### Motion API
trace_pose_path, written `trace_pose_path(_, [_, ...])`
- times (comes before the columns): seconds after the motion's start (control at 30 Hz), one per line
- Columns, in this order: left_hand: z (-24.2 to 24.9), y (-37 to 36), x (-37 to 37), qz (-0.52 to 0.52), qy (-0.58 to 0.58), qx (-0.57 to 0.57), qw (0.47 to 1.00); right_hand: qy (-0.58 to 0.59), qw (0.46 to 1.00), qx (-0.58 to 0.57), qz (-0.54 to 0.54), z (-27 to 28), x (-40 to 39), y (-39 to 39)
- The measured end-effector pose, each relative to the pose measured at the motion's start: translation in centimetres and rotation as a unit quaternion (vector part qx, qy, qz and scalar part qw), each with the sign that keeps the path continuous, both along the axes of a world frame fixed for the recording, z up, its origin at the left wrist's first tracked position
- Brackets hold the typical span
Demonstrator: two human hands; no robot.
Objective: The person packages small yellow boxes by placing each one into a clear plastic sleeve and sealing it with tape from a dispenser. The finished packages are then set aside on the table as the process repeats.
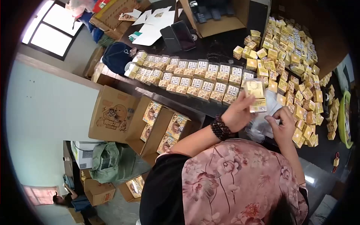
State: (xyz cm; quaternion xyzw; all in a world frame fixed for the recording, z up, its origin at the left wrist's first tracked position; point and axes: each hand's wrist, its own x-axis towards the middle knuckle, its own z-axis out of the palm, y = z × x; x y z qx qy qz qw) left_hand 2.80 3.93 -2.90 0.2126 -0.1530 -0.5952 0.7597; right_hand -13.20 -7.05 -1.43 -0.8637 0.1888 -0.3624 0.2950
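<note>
My left hand (239,114), with a dark beaded bracelet on its wrist, holds a small yellow box (255,98) upright between thumb and fingers. A clear cover seems to wrap this box. My right hand (284,126) is closed, thumb and fingers pinching thin clear plastic (259,125) that lies between the two hands. Just beyond my left hand, a double row of small yellow boxes with printed tops (202,77) runs along the dark table (221,48). By my right hand spreads a loose heap of small yellow boxes (300,101).
Open cartons (112,114) holding larger printed boxes stand below the table's left side. A phone (183,35), white papers (155,26), a dark bag (117,58) and another carton (238,28) are on the table. A green-rimmed basket (345,120) sits right. Another person (69,197) is lower left.
</note>
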Motion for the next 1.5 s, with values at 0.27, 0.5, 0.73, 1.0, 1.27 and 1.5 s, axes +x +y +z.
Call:
trace_pose_path(0.27, [-3.4, 15.5, 28.9, 0.538, -0.665, 0.375, 0.358, 0.023, 0.979, 0.047, -0.198, -3.7, -9.2, -8.8])
trace_pose_path(0.5, [-7.2, 21.1, 40.6, 0.441, -0.749, 0.471, 0.151, 0.107, 0.915, 0.054, -0.386, -9.2, -24.7, -23.0])
trace_pose_path(0.73, [-9.6, 19.4, 42.4, 0.084, -0.78, 0.62, -0.027, 0.193, 0.841, 0.091, -0.497, -7.4, -26.8, -24.7])
trace_pose_path(1.0, [-3.6, 4.6, 12.4, 0.427, -0.831, 0.203, 0.292, 0.19, 0.841, 0.151, -0.484, -8.6, -25.2, -27.9])
trace_pose_path(1.27, [-4.5, -4.4, -3.5, 0.061, -0.846, 0.097, 0.521, 0.152, 0.875, 0.095, -0.449, -9.0, -21.0, -28.7])
trace_pose_path(1.5, [-6.0, -6.8, -4.9, -0.003, -0.842, 0.28, 0.461, 0.134, 0.878, 0.122, -0.444, -7.1, -27.1, -23.4])
